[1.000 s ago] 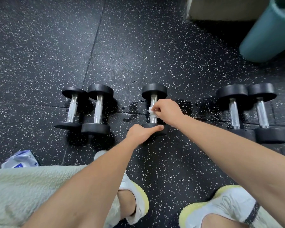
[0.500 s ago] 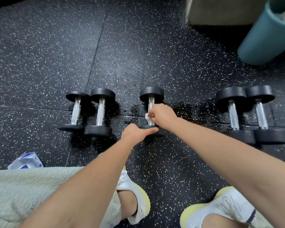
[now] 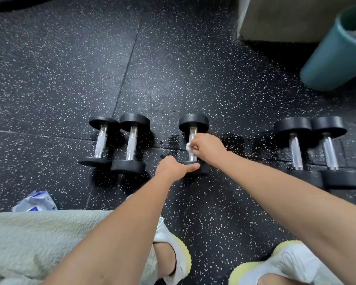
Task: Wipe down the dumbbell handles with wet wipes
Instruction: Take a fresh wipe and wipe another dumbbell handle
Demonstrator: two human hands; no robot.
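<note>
Several black dumbbells with chrome handles lie in a row on the speckled rubber floor. On the middle dumbbell (image 3: pixel 193 122), my right hand (image 3: pixel 209 148) is wrapped around the chrome handle with a white wet wipe (image 3: pixel 188 147) pressed against it. My left hand (image 3: pixel 174 167) grips that dumbbell's near weight head, thumb lying across it. A pair of dumbbells (image 3: pixel 119 140) sits to the left and a larger pair (image 3: pixel 314 149) to the right. The middle handle is mostly hidden by my fingers.
A pack of wet wipes (image 3: pixel 35 202) lies on the floor at the left, beside my pale green shorts. A teal bin (image 3: pixel 335 56) stands at the upper right next to a beige block (image 3: pixel 286 19). My white and yellow shoes are at the bottom. Wet patches mark the floor around the middle dumbbell.
My right hand with the wipe has slid along the middle handle, first toward me and then slightly back toward the far end. My left hand stays on the near weight head.
</note>
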